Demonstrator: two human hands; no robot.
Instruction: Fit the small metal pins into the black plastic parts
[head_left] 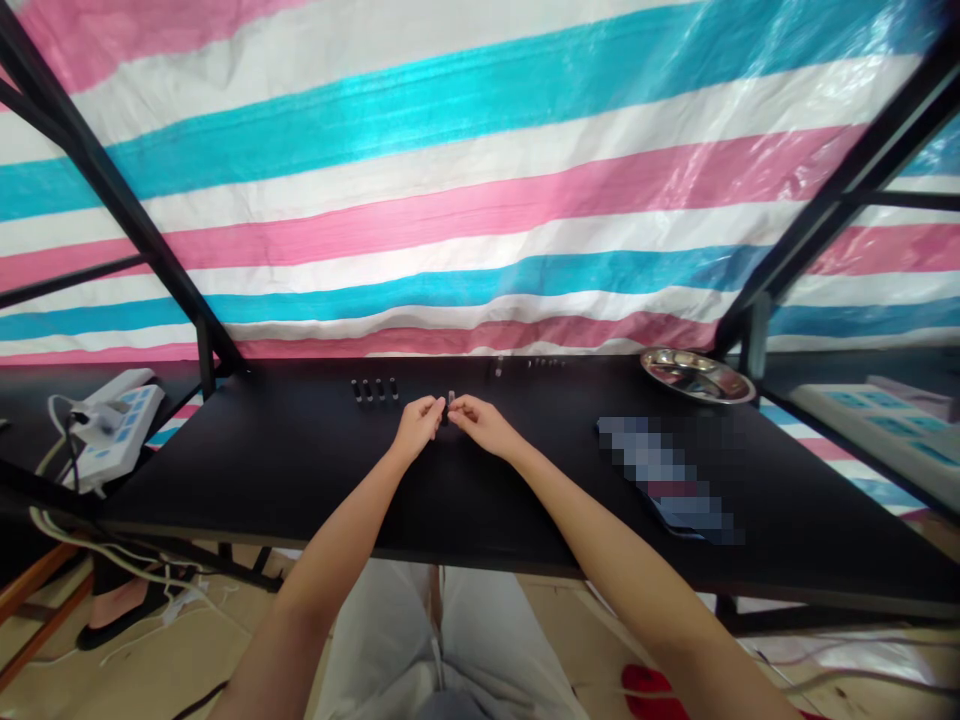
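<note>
The left hand [420, 428] and the right hand [481, 421] come together above the middle of the worktop [300, 470], with a small black piece [445, 414] between their fingertips; the left hand has its thumb and fingers closed in a pinch on this piece; the right hand's fingers are bent inward just beside it, near a small pale bit [451, 396] that shows above, but whether they pinch anything I cannot tell; to the left of the hands, a little farther back, four small black tubes [368, 391] form a neat row, each with a paler end; beyond the right hand, near the back edge, a small clear part [499, 366] sits apart, and to its right runs a line of tiny clear bits [547, 363], too small to make out; a shiny metal plate [697, 377] rests at the back right corner, and nearer the front lies a dark blue item [667, 480] mostly hidden by blurring; a striped sheet [450, 110] in pink, blue and white hangs behind; on the far left, a white power strip [124, 430] has a plug and cables in it.
</note>
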